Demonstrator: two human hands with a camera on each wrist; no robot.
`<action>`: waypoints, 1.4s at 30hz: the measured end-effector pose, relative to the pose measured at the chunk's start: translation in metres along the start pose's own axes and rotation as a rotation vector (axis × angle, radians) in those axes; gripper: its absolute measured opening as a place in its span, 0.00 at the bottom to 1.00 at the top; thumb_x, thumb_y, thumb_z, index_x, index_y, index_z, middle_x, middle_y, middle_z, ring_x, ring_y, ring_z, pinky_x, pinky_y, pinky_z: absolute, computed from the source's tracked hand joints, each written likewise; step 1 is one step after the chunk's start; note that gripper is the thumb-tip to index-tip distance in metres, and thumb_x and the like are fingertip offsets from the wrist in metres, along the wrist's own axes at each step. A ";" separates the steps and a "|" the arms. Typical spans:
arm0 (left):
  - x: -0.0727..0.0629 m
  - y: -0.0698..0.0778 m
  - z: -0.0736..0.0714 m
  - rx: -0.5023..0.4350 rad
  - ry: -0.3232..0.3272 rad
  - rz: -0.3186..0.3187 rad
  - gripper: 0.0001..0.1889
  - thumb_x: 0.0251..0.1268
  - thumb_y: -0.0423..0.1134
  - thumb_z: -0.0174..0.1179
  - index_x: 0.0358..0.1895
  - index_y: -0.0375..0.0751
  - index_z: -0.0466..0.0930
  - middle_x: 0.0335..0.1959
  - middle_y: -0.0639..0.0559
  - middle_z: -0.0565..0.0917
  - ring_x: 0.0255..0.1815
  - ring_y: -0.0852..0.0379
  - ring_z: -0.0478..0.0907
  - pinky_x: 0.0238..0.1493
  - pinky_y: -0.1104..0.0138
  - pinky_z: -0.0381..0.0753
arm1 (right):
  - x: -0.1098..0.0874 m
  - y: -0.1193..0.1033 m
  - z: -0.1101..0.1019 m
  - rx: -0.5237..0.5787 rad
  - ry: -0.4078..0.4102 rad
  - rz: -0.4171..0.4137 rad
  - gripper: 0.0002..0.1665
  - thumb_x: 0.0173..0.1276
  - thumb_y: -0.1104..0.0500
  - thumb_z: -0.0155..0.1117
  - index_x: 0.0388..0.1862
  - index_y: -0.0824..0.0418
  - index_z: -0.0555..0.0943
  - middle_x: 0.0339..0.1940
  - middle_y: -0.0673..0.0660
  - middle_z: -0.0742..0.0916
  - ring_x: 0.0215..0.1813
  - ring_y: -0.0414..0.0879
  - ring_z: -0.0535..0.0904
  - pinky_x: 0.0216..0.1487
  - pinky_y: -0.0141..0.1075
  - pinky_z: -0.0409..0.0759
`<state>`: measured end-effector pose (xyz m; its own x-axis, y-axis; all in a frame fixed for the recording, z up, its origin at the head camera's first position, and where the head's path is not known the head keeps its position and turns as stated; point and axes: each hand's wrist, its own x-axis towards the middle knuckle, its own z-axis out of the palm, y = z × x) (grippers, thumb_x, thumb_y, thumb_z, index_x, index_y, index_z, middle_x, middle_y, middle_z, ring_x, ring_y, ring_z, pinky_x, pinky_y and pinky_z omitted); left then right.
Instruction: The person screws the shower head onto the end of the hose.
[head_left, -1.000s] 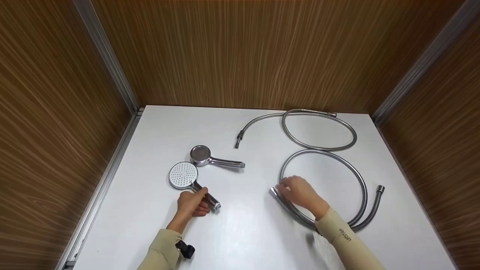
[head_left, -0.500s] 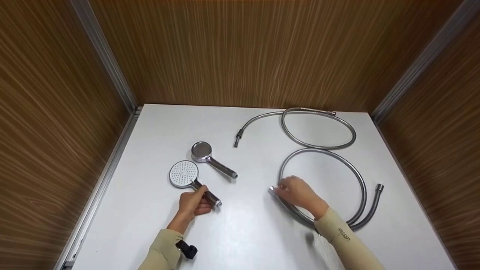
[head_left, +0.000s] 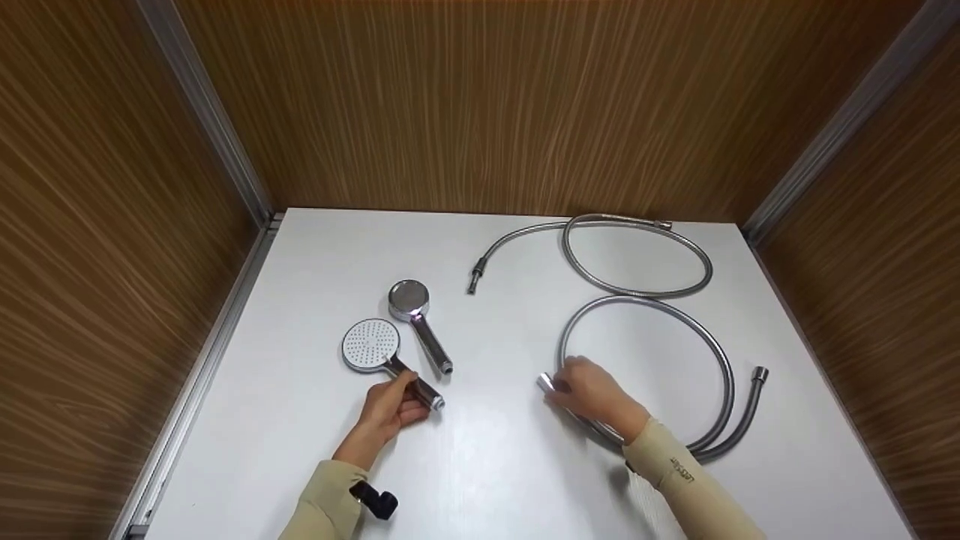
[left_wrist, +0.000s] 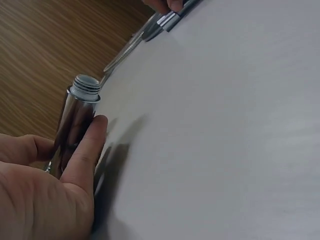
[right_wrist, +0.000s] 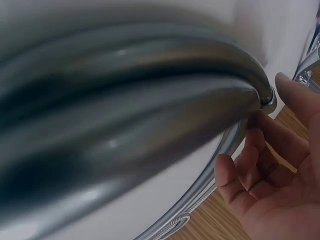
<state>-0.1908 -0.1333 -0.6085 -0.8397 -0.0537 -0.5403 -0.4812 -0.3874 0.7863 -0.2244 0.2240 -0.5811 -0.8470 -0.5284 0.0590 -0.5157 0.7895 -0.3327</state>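
My left hand [head_left: 390, 405] grips the dark chrome handle of a hand shower [head_left: 371, 345] with a round, white, dotted face. In the left wrist view the threaded end [left_wrist: 86, 85] of that handle points up past my fingers. My right hand [head_left: 592, 386] pinches a grey shower hose [head_left: 724, 367] just behind its silver end nut [head_left: 545, 382]. From the right wrist, the hose fills much of the view, with thumb and index finger beside the nut [right_wrist: 270, 101]. A smaller chrome hand shower [head_left: 409, 298] lies just behind the held one, its handle angled toward the front.
A thinner metal hose [head_left: 637, 292] lies looped at the back right, overlapping the grey hose's far edge in the head view. Wood-grain panels [head_left: 480, 105] with metal corner posts enclose the white table [head_left: 480, 480] at the back and sides.
The smaller hand shower's handle has swung from pointing right to pointing toward the front. My right fingers have closed in on the hose end. The left hand has shifted slightly, still holding its hand shower.
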 end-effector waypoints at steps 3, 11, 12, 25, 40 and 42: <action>0.001 0.001 0.002 -0.032 -0.020 0.023 0.07 0.74 0.34 0.59 0.41 0.31 0.80 0.25 0.47 0.88 0.26 0.57 0.89 0.30 0.64 0.92 | 0.000 -0.001 0.000 -0.008 0.013 0.001 0.11 0.65 0.60 0.76 0.25 0.60 0.84 0.24 0.49 0.78 0.28 0.41 0.67 0.28 0.34 0.71; 0.001 0.002 0.007 -0.115 -0.068 0.045 0.19 0.78 0.31 0.57 0.64 0.22 0.71 0.34 0.44 0.90 0.35 0.54 0.90 0.43 0.61 0.94 | -0.002 -0.004 -0.001 -0.027 0.059 -0.073 0.15 0.62 0.63 0.76 0.21 0.59 0.78 0.23 0.50 0.76 0.27 0.42 0.66 0.27 0.35 0.68; 0.001 0.001 0.007 -0.123 -0.074 0.049 0.20 0.79 0.31 0.56 0.66 0.21 0.70 0.35 0.44 0.90 0.36 0.54 0.90 0.44 0.61 0.94 | -0.002 -0.004 -0.001 -0.029 0.063 -0.078 0.15 0.61 0.63 0.76 0.21 0.59 0.78 0.23 0.50 0.76 0.27 0.42 0.66 0.27 0.35 0.68; -0.009 0.004 0.020 -0.125 -0.100 0.099 0.19 0.79 0.33 0.58 0.63 0.23 0.70 0.37 0.44 0.88 0.36 0.55 0.89 0.45 0.62 0.94 | -0.002 -0.006 -0.002 -0.045 0.092 -0.075 0.16 0.58 0.61 0.76 0.21 0.58 0.75 0.24 0.49 0.73 0.28 0.43 0.66 0.26 0.37 0.69; -0.019 0.008 0.041 -0.149 -0.147 0.138 0.20 0.79 0.31 0.58 0.64 0.22 0.66 0.35 0.45 0.87 0.36 0.55 0.89 0.46 0.62 0.94 | -0.001 -0.011 -0.009 0.020 0.031 0.023 0.16 0.62 0.58 0.76 0.25 0.56 0.76 0.21 0.45 0.73 0.25 0.41 0.64 0.26 0.34 0.62; -0.020 0.008 0.043 -0.151 -0.152 0.142 0.20 0.79 0.30 0.58 0.64 0.23 0.65 0.35 0.45 0.87 0.36 0.54 0.89 0.46 0.62 0.94 | -0.001 -0.012 -0.010 0.032 0.014 0.043 0.15 0.63 0.57 0.76 0.26 0.55 0.76 0.21 0.45 0.74 0.25 0.41 0.65 0.26 0.34 0.63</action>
<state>-0.1885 -0.0960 -0.5791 -0.9299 0.0172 -0.3675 -0.3225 -0.5192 0.7915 -0.2188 0.2185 -0.5675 -0.8699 -0.4899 0.0570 -0.4750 0.8009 -0.3647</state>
